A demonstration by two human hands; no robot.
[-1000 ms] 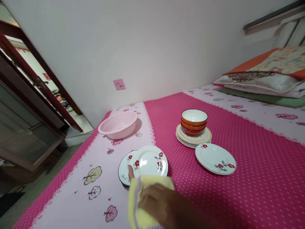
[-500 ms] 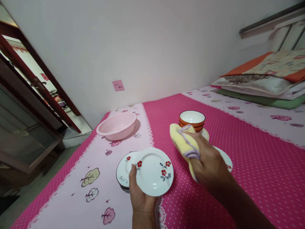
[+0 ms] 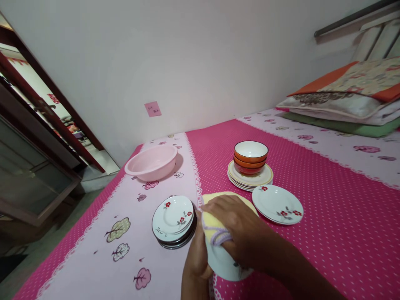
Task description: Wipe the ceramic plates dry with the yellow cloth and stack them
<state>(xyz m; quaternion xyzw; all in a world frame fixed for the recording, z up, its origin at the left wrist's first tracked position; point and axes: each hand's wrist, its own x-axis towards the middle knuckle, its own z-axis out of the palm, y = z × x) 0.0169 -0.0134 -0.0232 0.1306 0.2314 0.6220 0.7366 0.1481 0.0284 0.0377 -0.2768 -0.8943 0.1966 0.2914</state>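
My left hand [image 3: 196, 258] grips the edge of a white plate with red flowers [image 3: 225, 263], held low over the bedspread near me. My right hand [image 3: 239, 231] presses a yellow cloth [image 3: 212, 223] flat on top of that plate, covering most of it. Just left of my hands stands a stack of small flowered plates [image 3: 173, 218]. Another flowered plate [image 3: 277, 204] lies alone to the right. Behind it, orange bowls [image 3: 251, 156] are stacked on a pile of cream plates [image 3: 250, 180].
A pink plastic basin [image 3: 151, 161] sits at the far left corner of the pink patterned bedspread [image 3: 328, 216]. Folded bedding [image 3: 343, 104] is piled at the far right. The bed's left edge drops to the floor beside a doorway [image 3: 37, 137].
My right hand came back from near the orange bowls and laid the yellow cloth on the plate. My left hand drew the plate closer and lower, uncovering the small plate stack.
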